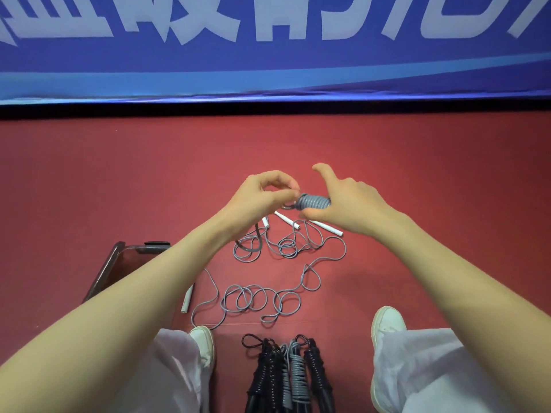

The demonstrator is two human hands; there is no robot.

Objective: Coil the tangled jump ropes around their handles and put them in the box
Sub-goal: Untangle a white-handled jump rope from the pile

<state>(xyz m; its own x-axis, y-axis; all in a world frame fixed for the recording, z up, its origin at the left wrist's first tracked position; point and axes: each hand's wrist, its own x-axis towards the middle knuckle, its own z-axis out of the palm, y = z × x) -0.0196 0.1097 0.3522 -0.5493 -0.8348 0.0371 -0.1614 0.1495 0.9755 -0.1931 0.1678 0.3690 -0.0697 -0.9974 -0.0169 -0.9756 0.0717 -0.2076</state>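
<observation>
So the grey jump rope wound tight round its handle [311,201] is up in the air over the red floor [417,174]. The right hand [348,204] grips the coil and the left hand [262,198] pinches its loose end. Below, loose grey cord [256,299] lies tangled around thin white handles [286,219]. Coiled black and grey bundles [286,371] lie between the white shoes [387,320]. The left forearm hides most of the clear plastic box [119,263].
</observation>
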